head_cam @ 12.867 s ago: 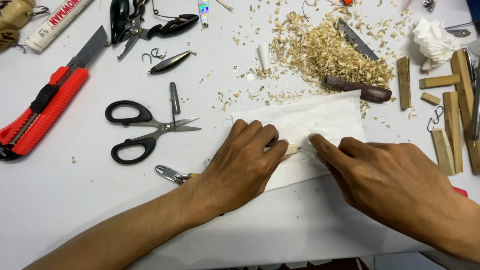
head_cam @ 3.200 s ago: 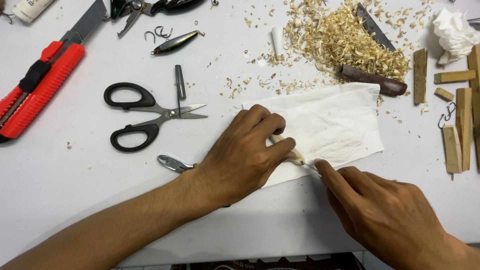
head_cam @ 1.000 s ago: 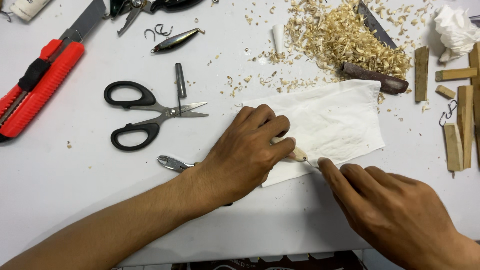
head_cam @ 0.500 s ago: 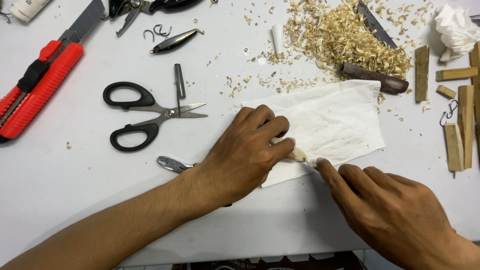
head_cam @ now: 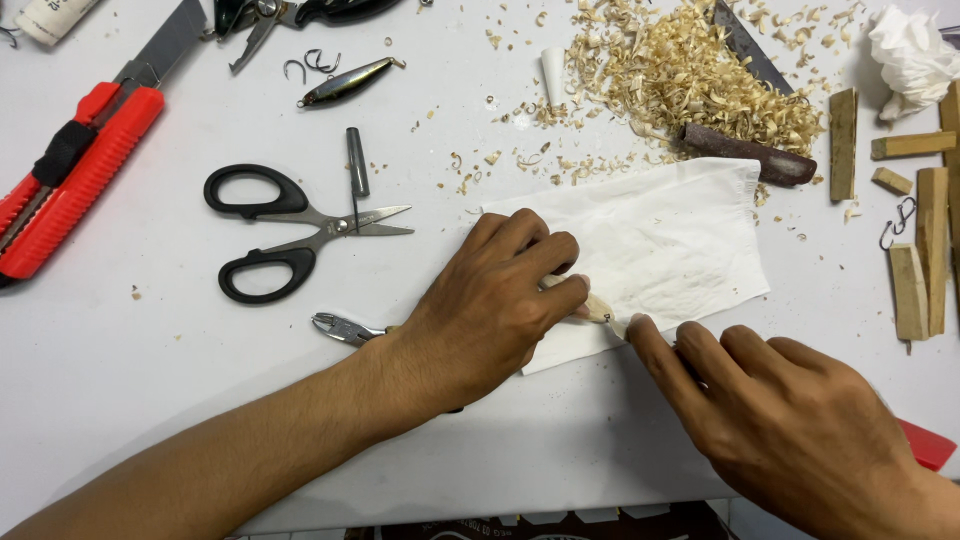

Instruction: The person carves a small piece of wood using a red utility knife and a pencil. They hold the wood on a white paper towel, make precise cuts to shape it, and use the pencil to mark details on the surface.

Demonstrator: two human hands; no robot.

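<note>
Pale wood shows between two bare hands at work on a white table: the left hand is closed over a small carved piece of wood, only its tapered tip poking out past the curled fingers. The right hand lies just beside it with fingers loosely bent, the forefinger stretched to the tip of the wood; whether it grips a tool cannot be told. The wood rests on the near edge of a white paper towel spread flat on the table.

Just behind the left wrist lies a pair of small metal pliers, its nose pointing left. Farther left sit black-handled scissors, nearly closed, with a short grey metal rod touching them at the top. A red utility knife with its blade extended lies at the left edge.

Beyond the paper towel a heap of wood shavings covers the table, with a dark-handled knife lying along its near side and a small white cone at its left. A silver fishing lure and loose hooks lie near the top. At right are several cut wooden sticks, a crumpled white tissue and another hook.
</note>
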